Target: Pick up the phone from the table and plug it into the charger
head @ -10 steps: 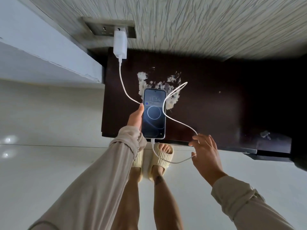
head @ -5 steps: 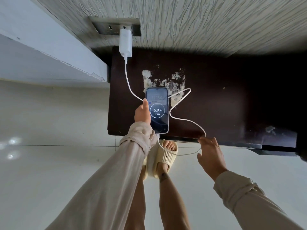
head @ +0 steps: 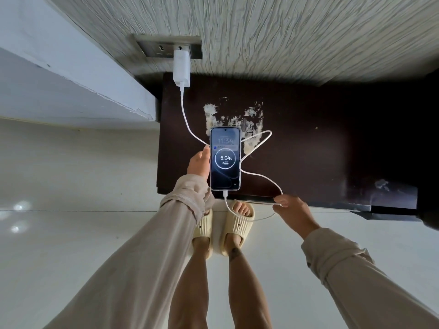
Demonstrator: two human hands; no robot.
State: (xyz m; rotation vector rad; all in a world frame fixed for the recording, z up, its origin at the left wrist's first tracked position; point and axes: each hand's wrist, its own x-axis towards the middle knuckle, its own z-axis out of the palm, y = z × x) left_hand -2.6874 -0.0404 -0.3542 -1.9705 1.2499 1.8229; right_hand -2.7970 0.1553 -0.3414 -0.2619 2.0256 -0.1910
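Observation:
The phone [head: 225, 158] is lit, showing a charging ring and 5.04 percent. My left hand [head: 199, 163] grips it by its left edge, above the near part of the dark table [head: 308, 157]. A white cable [head: 259, 173] is plugged into the phone's bottom end. It loops over the table and runs up to the white charger [head: 181, 70] in the wall socket [head: 166, 46]. My right hand [head: 293, 211] is at the table's front edge with its fingertips on the cable's slack loop.
The tabletop has a patch of peeled, pale surface [head: 234, 117] behind the phone. A textured wall stands behind the table and a white ledge [head: 59, 74] lies to the left. My feet in cream slippers [head: 238, 225] stand on the pale tiled floor below.
The phone screen went from a lock screen to a charging readout. My right hand dropped lower along the cable toward the table's front edge. The left hand kept holding the phone.

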